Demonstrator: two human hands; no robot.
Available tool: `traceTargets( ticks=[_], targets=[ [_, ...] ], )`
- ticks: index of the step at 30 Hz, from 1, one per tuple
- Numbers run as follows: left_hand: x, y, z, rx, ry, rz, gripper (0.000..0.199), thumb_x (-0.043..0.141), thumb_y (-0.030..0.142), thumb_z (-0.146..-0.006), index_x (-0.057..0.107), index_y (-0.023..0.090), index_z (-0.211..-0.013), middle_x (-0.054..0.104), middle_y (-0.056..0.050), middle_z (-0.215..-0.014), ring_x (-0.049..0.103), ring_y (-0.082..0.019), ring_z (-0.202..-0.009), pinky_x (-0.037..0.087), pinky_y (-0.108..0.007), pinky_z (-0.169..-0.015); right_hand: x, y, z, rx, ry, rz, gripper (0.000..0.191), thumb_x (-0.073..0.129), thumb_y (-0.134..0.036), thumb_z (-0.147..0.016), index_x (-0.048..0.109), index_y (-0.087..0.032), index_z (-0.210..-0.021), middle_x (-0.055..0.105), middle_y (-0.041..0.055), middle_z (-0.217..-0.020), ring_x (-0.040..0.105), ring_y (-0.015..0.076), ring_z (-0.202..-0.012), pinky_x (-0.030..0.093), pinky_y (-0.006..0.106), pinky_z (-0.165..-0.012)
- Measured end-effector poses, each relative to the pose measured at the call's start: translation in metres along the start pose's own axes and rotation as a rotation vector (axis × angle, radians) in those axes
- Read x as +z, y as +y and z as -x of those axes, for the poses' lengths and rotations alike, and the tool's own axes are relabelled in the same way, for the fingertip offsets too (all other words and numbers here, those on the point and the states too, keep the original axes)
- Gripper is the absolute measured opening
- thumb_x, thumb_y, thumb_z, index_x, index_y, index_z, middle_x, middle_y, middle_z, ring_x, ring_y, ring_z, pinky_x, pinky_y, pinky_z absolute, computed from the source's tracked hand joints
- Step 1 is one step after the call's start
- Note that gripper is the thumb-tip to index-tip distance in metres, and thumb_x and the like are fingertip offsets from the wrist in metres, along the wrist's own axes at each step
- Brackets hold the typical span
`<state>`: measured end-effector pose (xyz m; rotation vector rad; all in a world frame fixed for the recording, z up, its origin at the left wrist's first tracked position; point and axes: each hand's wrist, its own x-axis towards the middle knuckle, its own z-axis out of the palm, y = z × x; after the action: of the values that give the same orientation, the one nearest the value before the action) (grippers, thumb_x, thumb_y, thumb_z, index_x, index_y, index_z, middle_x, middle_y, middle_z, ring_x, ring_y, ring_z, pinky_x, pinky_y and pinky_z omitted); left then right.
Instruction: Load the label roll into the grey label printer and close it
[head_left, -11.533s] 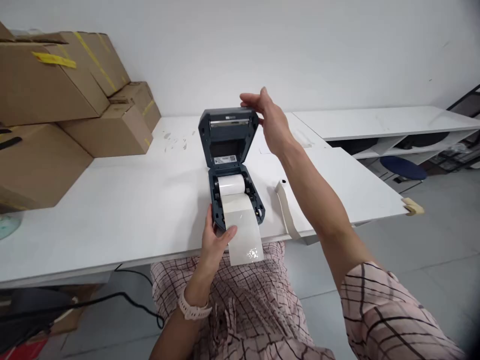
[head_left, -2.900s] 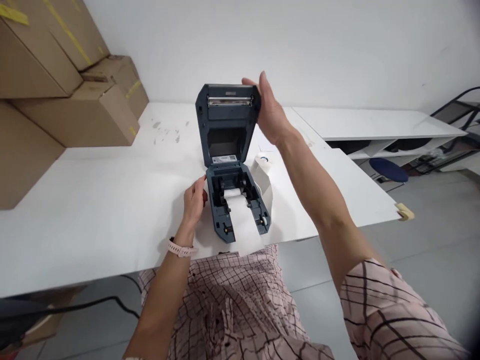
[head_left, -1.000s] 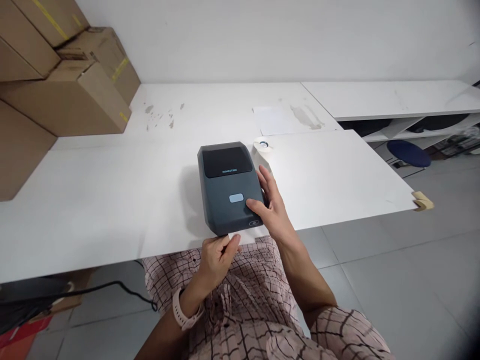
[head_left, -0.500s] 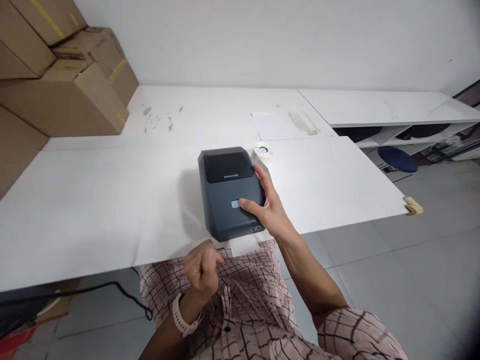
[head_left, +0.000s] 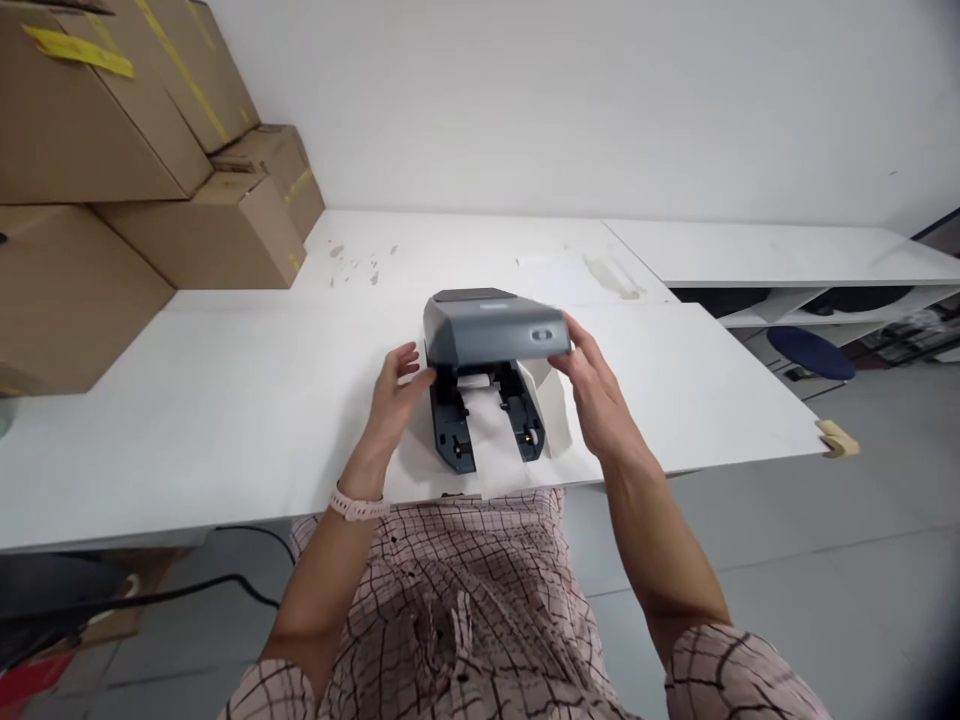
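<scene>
While the left hand (head_left: 394,398) holds its fingers apart at the left flank of the printer (head_left: 511,385), perhaps to steady it, contact is hard to judge; the printer sits between both hands, paper strip (head_left: 495,440) trailing from its front, and the right hand (head_left: 594,385) clamps a corner of the lid (head_left: 491,328), apparently to prop it partway up.

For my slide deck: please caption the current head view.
Right hand holding the partly raised lid of a dark printer, left hand beside it, white paper strip out front.
</scene>
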<state>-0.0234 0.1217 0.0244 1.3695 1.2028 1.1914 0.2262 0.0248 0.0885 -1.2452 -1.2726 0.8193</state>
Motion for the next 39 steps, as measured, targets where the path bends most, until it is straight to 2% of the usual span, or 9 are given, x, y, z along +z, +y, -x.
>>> traceTargets(
  ticks=[2, 4, 6, 14, 20, 29, 33, 35, 39],
  targets=[
    [0.009, -0.005, -0.009, -0.044, -0.171, 0.011, 0.087, 0.083, 0.047, -0.080, 0.046, 0.027, -0.156, 0.046, -0.015, -0.168, 0.046, -0.036, -0.152, 0.049, -0.049, -0.116, 0.005, -0.009, -0.023, -0.074, -0.025, 0.016, 0.073, 0.055, -0.074, -0.099, 0.043, -0.042, -0.163, 0.058, 0.0023, -0.161, 0.049, 0.0340, -0.154, 0.034, 0.063, -0.130],
    [0.016, -0.008, -0.013, -0.050, -0.264, 0.027, 0.107, 0.086, 0.045, -0.077, 0.030, 0.029, -0.167, 0.033, -0.013, -0.176, 0.032, -0.038, -0.162, 0.039, -0.053, -0.126, 0.010, -0.015, -0.043, -0.122, -0.046, 0.017, 0.080, 0.058, -0.077, -0.096, 0.038, -0.042, -0.165, 0.065, 0.0028, -0.153, 0.052, 0.0330, -0.152, 0.037, 0.063, -0.128],
    [0.020, -0.011, -0.013, -0.047, -0.292, 0.052, 0.115, 0.086, 0.041, -0.077, 0.020, 0.029, -0.170, 0.030, -0.013, -0.178, 0.028, -0.038, -0.164, 0.035, -0.054, -0.130, 0.015, -0.017, -0.061, -0.140, -0.056, 0.020, 0.090, 0.062, -0.079, -0.092, 0.032, -0.041, -0.168, 0.069, 0.0039, -0.149, 0.053, 0.0322, -0.152, 0.038, 0.062, -0.127],
    [0.020, -0.010, -0.008, -0.055, -0.306, 0.052, 0.113, 0.080, 0.038, -0.083, 0.012, 0.031, -0.173, 0.026, -0.013, -0.179, 0.025, -0.041, -0.165, 0.035, -0.058, -0.130, 0.023, 0.005, -0.109, -0.161, -0.088, 0.007, 0.120, 0.070, -0.080, -0.085, 0.007, -0.032, -0.175, 0.065, 0.0106, -0.153, 0.051, 0.0305, -0.152, 0.038, 0.058, -0.128],
    [0.019, -0.018, -0.011, -0.004, -0.345, 0.093, 0.116, 0.075, 0.034, -0.083, 0.004, 0.028, -0.174, 0.008, -0.008, -0.184, 0.011, -0.035, -0.170, 0.021, -0.050, -0.137, 0.032, 0.025, -0.127, -0.196, -0.117, 0.068, 0.126, 0.074, -0.078, -0.082, -0.001, -0.035, -0.174, 0.052, 0.0102, -0.166, 0.049, 0.0322, -0.154, 0.036, 0.060, -0.128],
    [0.018, -0.022, -0.010, -0.006, -0.361, 0.089, 0.109, 0.069, 0.033, -0.088, 0.001, 0.033, -0.174, -0.001, 0.000, -0.185, -0.001, -0.032, -0.171, 0.017, -0.049, -0.139, 0.028, 0.029, -0.127, -0.244, -0.091, 0.107, 0.114, 0.075, -0.071, -0.085, 0.011, -0.038, -0.173, 0.060, 0.0077, -0.158, 0.059, 0.0326, -0.144, 0.040, 0.058, -0.125],
    [0.018, -0.022, -0.010, -0.001, -0.352, 0.092, 0.109, 0.068, 0.030, -0.088, 0.001, 0.034, -0.174, -0.001, 0.000, -0.185, 0.002, -0.032, -0.171, 0.018, -0.050, -0.138, 0.029, 0.019, -0.118, -0.339, -0.020, 0.218, 0.081, 0.066, -0.052, -0.095, 0.033, -0.035, -0.167, 0.064, 0.0080, -0.151, 0.060, 0.0324, -0.140, 0.045, 0.056, -0.121],
    [0.019, -0.022, -0.010, -0.006, -0.352, 0.096, 0.110, 0.068, 0.027, -0.087, 0.000, 0.033, -0.174, 0.002, -0.001, -0.185, 0.005, -0.032, -0.170, 0.022, -0.050, -0.137, 0.032, 0.019, -0.114, -0.398, -0.136, 0.358, 0.058, 0.060, -0.037, -0.095, 0.055, -0.030, -0.152, 0.071, 0.0086, -0.140, 0.063, 0.0335, -0.133, 0.047, 0.056, -0.116],
    [0.020, -0.023, -0.010, -0.016, -0.332, 0.091, 0.111, 0.068, 0.026, -0.086, -0.001, 0.031, -0.174, 0.008, -0.005, -0.184, 0.013, -0.034, -0.169, 0.025, -0.051, -0.136, 0.047, 0.030, -0.107, -0.386, -0.739, 0.767, 0.034, 0.060, -0.016, -0.083, 0.077, -0.022, -0.112, 0.079, 0.0093, -0.097, 0.071, 0.0327, -0.099, 0.048, 0.056, -0.105]
  ],
)
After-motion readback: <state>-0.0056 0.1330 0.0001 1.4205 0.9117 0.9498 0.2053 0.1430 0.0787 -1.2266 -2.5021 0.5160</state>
